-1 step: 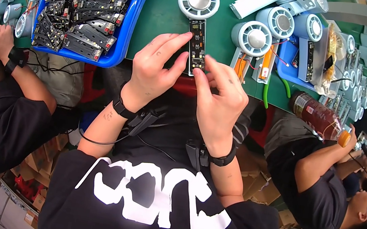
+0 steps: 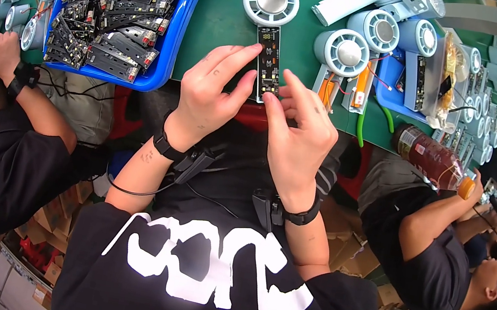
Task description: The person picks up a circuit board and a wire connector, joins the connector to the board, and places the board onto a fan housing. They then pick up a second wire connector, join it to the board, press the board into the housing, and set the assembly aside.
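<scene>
A light blue handheld fan (image 2: 271, 2) lies on the green table in front of me, its round grille at the far end. Along its handle sits a black circuit board (image 2: 269, 60) with small parts on it. My left hand (image 2: 217, 87) is at the board's left edge, fingers stretched and the index fingertip touching or almost touching it. On the other side, my right hand (image 2: 301, 124) has its thumb tip close by the board's lower right corner. Its index finger points up, apart from the board. Neither hand grips anything.
A blue tray (image 2: 180, 32) heaped with black circuit boards stands at the left. More fans (image 2: 346, 52) with orange parts in their handles lie at the right, by green strips (image 2: 361, 124). A bottle of dark drink (image 2: 430, 156) is at the table's right edge. People work on both sides.
My right index finger has lifted a little away from the board's right edge. The fan and board have shifted very slightly to the right; my left hand stays beside them.
</scene>
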Motion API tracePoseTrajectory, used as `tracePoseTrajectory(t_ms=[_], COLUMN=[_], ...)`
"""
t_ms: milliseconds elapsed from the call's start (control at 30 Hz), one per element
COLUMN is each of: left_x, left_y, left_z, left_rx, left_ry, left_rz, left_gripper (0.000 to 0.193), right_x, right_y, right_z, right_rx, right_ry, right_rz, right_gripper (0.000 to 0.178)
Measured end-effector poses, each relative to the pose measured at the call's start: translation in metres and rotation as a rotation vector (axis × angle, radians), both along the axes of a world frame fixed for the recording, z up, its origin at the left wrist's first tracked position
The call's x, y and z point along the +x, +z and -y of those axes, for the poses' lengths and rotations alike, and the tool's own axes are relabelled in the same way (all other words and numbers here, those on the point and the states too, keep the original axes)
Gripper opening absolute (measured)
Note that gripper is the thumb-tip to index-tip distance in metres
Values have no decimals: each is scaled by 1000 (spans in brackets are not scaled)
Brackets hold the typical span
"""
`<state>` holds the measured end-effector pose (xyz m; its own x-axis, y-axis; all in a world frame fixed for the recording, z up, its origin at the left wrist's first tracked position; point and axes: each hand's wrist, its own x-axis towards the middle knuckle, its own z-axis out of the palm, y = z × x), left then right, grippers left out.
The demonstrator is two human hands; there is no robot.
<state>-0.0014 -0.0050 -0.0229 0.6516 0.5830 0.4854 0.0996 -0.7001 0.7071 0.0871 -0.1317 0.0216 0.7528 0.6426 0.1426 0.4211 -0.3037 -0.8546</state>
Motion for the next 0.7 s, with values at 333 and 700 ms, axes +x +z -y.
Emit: tracePoseTrajectory(t_ms=[333, 700], left_x=[-1, 0], left_y=[-1, -5], left_z=[0, 1], left_rx=[-26, 63], left_ry=[9, -3], left_rz=[2, 39], left_gripper=[41, 45], right_x=[0, -5], right_y=[5, 8], right_z=[-5, -7], right_rx=[-94, -133], right_ry=[-2, -19], right_rz=[-114, -26], right_gripper=[19, 20])
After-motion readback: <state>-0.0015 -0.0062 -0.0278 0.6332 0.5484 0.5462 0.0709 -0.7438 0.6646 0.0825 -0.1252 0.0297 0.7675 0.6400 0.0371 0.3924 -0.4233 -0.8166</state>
